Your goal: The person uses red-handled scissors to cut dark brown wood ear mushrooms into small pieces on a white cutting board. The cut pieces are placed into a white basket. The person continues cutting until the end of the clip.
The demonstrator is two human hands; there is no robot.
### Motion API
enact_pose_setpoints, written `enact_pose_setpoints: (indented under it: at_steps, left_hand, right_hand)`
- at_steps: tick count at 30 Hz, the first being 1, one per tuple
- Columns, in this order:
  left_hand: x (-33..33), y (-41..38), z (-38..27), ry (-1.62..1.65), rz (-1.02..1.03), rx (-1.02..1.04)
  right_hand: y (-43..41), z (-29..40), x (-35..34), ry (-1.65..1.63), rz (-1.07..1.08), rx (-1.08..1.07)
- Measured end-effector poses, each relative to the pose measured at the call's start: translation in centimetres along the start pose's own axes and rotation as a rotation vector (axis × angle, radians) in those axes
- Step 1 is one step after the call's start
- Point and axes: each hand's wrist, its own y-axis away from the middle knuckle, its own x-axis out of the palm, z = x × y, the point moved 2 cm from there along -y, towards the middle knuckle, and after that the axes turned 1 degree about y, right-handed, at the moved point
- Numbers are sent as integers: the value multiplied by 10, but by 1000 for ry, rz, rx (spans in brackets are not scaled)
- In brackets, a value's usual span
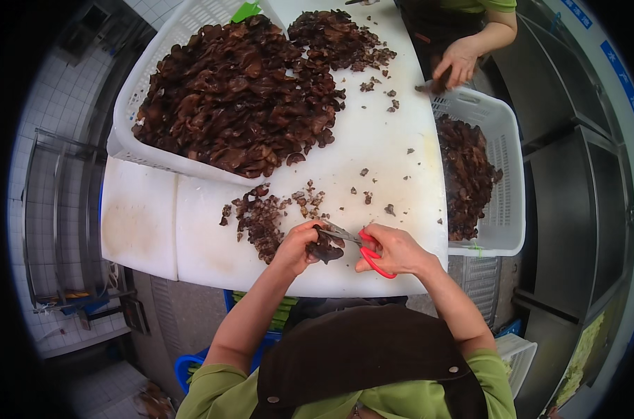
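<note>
My left hand (298,248) grips a dark brown wood ear mushroom (328,249) above the near edge of the white cutting-board table (217,230). Red-handled scissors (372,256) are in my right hand (398,250), their metal blades lying across the mushroom close to my left fingers. Small trimmed mushroom bits (262,222) form a pile just left of and beyond my left hand. A white perforated basket (191,166) at the upper left is heaped with wood ear mushrooms (238,94), some spilling over onto the table.
Across the table, a co-worker's hand (459,62) holds a dark piece over a second white basket (512,157) with mushrooms, beside the table's right edge. Another heap of mushrooms (338,39) lies at the far end. Blue containers (186,366) with green vegetables stand below the near edge.
</note>
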Motion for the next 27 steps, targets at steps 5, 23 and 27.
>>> enact_pose_setpoints:
  at_steps: [5,23,27]
  left_hand:
    - [-2,-12,8,39,16,13]
    - [183,-80,-18,-11,378,81]
    - [157,-126,-50,-704,33,627]
  right_hand:
    - [2,-9,5,-27,-58,-21]
    - [25,-100,15,-650,-334,538]
    - [27,-95,9,-639,-317,580]
